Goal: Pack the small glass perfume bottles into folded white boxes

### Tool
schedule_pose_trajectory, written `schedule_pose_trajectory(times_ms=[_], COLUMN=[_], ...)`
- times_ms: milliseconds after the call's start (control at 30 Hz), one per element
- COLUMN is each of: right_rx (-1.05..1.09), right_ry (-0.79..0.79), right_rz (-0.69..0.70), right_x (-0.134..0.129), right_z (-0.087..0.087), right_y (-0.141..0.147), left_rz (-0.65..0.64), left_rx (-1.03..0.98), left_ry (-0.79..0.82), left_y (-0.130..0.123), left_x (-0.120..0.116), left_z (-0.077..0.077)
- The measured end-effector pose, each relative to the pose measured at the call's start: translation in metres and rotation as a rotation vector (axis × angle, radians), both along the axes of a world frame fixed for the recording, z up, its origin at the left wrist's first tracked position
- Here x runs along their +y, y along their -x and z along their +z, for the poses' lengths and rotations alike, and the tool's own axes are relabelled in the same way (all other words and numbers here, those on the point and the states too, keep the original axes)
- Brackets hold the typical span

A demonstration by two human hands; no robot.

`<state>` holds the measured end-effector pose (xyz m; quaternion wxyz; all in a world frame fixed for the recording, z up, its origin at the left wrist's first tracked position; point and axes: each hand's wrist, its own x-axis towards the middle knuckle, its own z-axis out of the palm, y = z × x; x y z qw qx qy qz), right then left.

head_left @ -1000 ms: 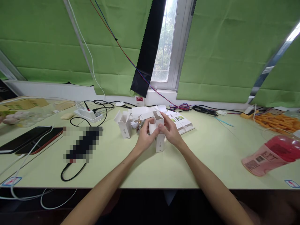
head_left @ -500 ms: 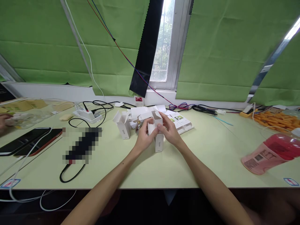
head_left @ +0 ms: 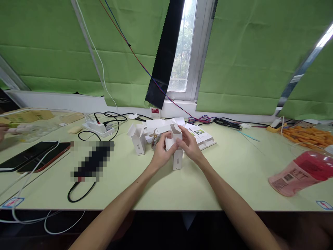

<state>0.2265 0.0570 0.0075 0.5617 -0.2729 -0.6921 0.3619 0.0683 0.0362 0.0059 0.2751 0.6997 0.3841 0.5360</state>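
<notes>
A small white cardboard box [head_left: 177,161] stands upright in front of me, its top open with a flap raised. My left hand [head_left: 162,149] closes on its upper left side, thumb against the cardboard. From the other side my right hand [head_left: 191,144] grips the same box near its top edge. Just left of my hands is a second white box [head_left: 138,143], upright with its flaps spread. Behind my left hand shows a clear plastic bag [head_left: 155,140] with something I cannot make out. Flat white cartons [head_left: 201,134] with green pictures lie behind my right hand.
A red-pink bottle [head_left: 299,173] lies tilted at right, near a heap of orange sticks [head_left: 304,137]. A power strip [head_left: 99,127], black cables [head_left: 226,122] and phones [head_left: 31,154] lie on the table. Another person's hand [head_left: 2,132] shows at far left.
The whole view has shifted slightly, with things appearing a little further right. Both hands keep their hold on the box, hardly moved.
</notes>
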Motion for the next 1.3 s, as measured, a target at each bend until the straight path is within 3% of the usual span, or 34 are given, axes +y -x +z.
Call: schedule_pose_trajectory(times_ms=[1300], right_rx=[-0.003], right_ry=[0.035], right_rz=[0.009], right_x=[-0.0002], right_z=[0.0002], right_y=[-0.0002], left_rz=[-0.041], left_rx=[-0.006], left_ry=[0.031], left_y=[0.0015], left_x=[0.002], left_z=[-0.001])
